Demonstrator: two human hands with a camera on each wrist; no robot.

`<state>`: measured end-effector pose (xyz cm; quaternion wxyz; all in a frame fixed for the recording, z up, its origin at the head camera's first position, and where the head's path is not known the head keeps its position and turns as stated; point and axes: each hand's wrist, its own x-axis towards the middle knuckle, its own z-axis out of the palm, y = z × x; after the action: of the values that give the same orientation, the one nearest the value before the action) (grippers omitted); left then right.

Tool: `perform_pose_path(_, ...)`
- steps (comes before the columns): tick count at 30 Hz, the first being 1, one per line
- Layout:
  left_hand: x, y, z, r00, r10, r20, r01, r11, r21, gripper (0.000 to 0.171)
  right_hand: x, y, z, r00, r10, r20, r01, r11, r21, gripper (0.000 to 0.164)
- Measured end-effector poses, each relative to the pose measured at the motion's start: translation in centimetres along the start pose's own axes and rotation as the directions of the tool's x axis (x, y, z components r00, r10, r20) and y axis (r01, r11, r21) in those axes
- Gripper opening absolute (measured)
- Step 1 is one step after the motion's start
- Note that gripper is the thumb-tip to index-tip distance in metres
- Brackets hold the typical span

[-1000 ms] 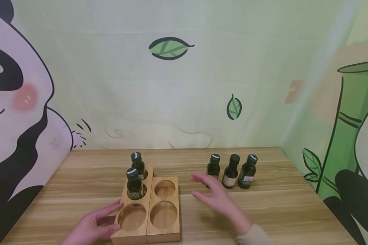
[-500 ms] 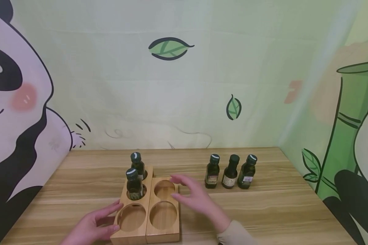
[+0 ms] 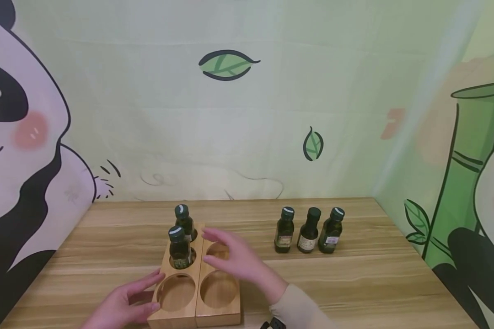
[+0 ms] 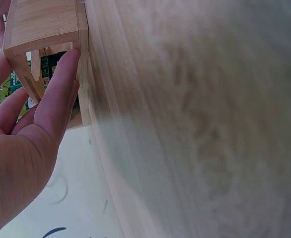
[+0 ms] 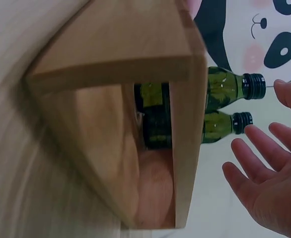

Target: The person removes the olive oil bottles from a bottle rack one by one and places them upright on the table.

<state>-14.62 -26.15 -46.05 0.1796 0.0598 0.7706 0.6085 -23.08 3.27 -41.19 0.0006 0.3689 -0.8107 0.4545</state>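
A two-part wooden bottle rack (image 3: 220, 318) has round holes, a longer left part beside a shorter right part. Two dark green capped bottles stand in the left part, one nearer (image 3: 179, 251) and one behind (image 3: 183, 220). My left hand (image 3: 121, 301) grips the rack's near left side; in the left wrist view its fingers (image 4: 56, 99) lie against the side opening. My right hand (image 3: 240, 260) hovers over the right part, holding nothing, thumb and fingers apart. It partly hides the far right hole. In the right wrist view its fingers (image 5: 264, 153) are near the bottle caps (image 5: 254, 86).
Three more dark bottles stand in a row on the right of the wooden table: a left one (image 3: 284, 235), a slimmer middle one (image 3: 308, 235) and a right one (image 3: 331, 235). A printed panda backdrop (image 3: 230, 137) rises behind the table's far edge.
My right hand has moved left, from beside the row of bottles to over the rack's right part. The left hand stays on the rack, and the bottles have not moved.
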Motion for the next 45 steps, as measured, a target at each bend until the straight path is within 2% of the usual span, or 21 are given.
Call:
perform_pose_path(7, -0.1, -0.1, -0.1, 0.999, -0.033, -0.001, 0.033, 0.999, 0.005, 0.074, 1.5, -0.7, 0.9, 0.999, 0.028, -0.023, -0.028, 1.0, -0.003, 0.06)
perform_pose_path(23, -0.1, 0.1, -0.1, 0.999, -0.038, 0.008, 0.038, 0.999, -0.018, 0.074, 4.1, -1.4, 3.0, 0.994, 0.101, -0.034, -0.097, 0.99, 0.107, 0.061)
perform_pose_path(35, -0.1, 0.1, -0.2, 0.999, -0.001, 0.038, 0.002, 1.0, -0.015, 0.072, 5.1, -1.9, 4.2, 0.984, 0.171, -0.06, -0.151, 0.958, 0.244, 0.055)
perform_pose_path(45, -0.2, -0.2, -0.2, 0.999, 0.012, 0.044, -0.011, 1.0, -0.026, 0.07, 5.7, -2.0, 5.1, 0.964, 0.249, -0.094, -0.202, 0.915, 0.348, 0.046)
